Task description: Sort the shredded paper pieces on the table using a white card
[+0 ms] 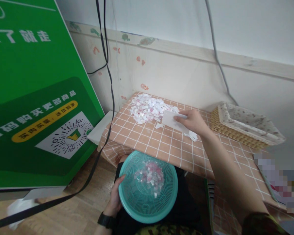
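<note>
My left hand (117,195) grips the rim of a round teal plastic basket (127,199), which sits over my lap below the table edge. Inside the basket lie small clear, white and pink scraps (152,178). Over the table, my right hand (192,120) pinches a flat white card (172,120), thumb on its near face. The card's left edge is beside a wide heap of white and pink paper scraps (147,107). A few white scraps (193,135) lie under and just right of the card.
A brown-and-white checked tablecloth (142,138) covers the table. A lined wicker basket (237,133) stands at the right by the wall. A large green sign (39,81) fills the left side. A black strap (111,98) hangs down in front of the table's left end.
</note>
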Action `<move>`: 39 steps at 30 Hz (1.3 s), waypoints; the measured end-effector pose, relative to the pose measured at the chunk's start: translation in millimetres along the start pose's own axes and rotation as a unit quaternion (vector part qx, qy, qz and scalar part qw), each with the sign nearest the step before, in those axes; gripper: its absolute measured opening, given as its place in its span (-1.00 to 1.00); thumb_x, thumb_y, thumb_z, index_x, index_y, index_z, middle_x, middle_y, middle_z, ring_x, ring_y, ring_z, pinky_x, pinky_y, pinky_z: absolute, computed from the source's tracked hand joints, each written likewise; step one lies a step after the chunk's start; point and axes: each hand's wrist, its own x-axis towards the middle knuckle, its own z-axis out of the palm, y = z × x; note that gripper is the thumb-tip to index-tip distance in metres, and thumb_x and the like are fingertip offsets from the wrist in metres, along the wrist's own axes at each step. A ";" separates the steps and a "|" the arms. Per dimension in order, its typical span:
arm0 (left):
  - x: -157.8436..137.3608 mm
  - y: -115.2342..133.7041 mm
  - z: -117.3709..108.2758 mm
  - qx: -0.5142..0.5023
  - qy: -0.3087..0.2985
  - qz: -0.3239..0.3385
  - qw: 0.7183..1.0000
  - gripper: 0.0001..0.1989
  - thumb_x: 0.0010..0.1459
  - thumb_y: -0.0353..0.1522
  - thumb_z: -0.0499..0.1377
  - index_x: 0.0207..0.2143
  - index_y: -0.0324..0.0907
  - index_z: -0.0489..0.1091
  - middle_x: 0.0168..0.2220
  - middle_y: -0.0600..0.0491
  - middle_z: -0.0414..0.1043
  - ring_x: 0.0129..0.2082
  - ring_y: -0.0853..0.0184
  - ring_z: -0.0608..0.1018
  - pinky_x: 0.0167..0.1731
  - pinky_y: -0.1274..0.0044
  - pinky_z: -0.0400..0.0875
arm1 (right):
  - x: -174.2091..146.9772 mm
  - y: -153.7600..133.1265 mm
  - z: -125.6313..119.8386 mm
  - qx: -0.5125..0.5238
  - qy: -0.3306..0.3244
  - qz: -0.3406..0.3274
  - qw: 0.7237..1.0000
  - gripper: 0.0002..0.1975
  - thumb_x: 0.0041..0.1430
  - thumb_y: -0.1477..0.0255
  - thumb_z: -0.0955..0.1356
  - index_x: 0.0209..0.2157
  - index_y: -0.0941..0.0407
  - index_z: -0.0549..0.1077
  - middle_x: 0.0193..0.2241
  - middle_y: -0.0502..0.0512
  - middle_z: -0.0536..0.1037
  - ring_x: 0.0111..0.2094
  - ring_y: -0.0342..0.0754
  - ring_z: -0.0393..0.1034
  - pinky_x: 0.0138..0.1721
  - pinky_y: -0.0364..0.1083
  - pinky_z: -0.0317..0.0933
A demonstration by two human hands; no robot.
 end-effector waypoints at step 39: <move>0.4 -0.9 -0.5 0.008 0.010 0.023 1.000 -0.81 -0.10 -0.31 0.27 -0.42 -0.25 0.52 -0.47 0.01 0.57 -0.48 0.24 0.56 -0.35 0.41 0.44 | -18.4 -30.0 30.7 -0.092 0.012 -0.101 0.991 -0.74 0.19 0.37 0.21 -0.30 0.08 0.53 -0.52 0.08 0.52 -0.48 -0.10 0.34 -0.43 -0.12 0.06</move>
